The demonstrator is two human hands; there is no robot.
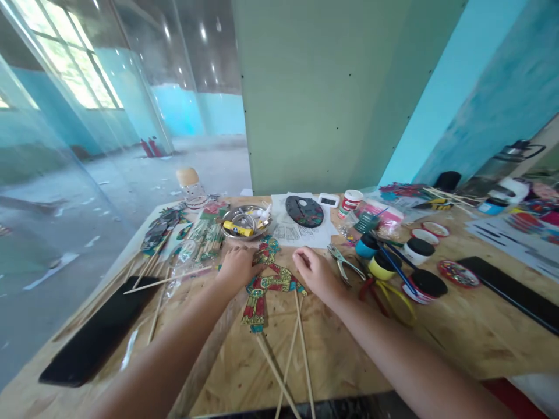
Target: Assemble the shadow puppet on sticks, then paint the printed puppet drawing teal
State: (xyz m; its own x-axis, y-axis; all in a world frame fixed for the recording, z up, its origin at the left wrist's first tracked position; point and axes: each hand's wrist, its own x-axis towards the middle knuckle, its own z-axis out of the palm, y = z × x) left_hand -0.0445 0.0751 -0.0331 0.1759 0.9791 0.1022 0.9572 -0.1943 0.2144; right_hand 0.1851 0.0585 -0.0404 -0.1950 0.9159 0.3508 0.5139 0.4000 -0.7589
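A flat jointed shadow puppet (264, 282), painted red, yellow and teal, lies on the wooden table in front of me. Thin wooden sticks (279, 372) run from its lower parts towards me, some crossing. My left hand (238, 269) rests at the puppet's left side, fingers stretched forward and thumb reaching the puppet's edge. On the other side, my right hand (313, 269) lies with its fingers curled in, just off the puppet; nothing shows in it. Hole-punch pliers (345, 262) lie right of that hand.
A metal dish (239, 224) holds a yellow tube. Beyond the hands, a dark round piece (304, 210) lies on printed paper. Paint jars (384, 265) with brushes stand at right, near yellow-handled pliers (395, 297). A black phone-like slab (94, 337) lies at left, another black case (510, 291) far right.
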